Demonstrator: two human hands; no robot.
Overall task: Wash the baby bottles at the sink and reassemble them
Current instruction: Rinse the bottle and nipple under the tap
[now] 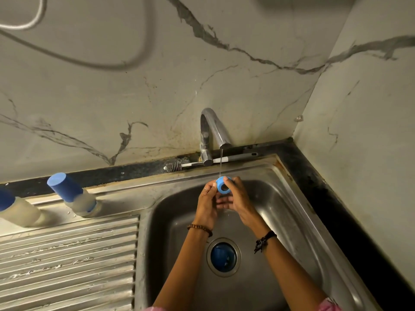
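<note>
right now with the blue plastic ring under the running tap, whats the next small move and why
Probably turn the blue plastic screw ring between the fingers. The thin stream from the curved chrome tap lands only on its top edge, while the left hand and right hand pinch its sides, so the other faces look unrinsed.

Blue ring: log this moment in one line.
step: rinsing | blue ring under tap stream | left hand, right hand both holding

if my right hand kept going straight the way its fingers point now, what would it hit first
The right hand points up and toward the back of the sink, gripping the blue ring. Pushed straight on, it would probably first meet the bottle brush on the ledge beside the tap base, though depth is hard to judge.
</note>
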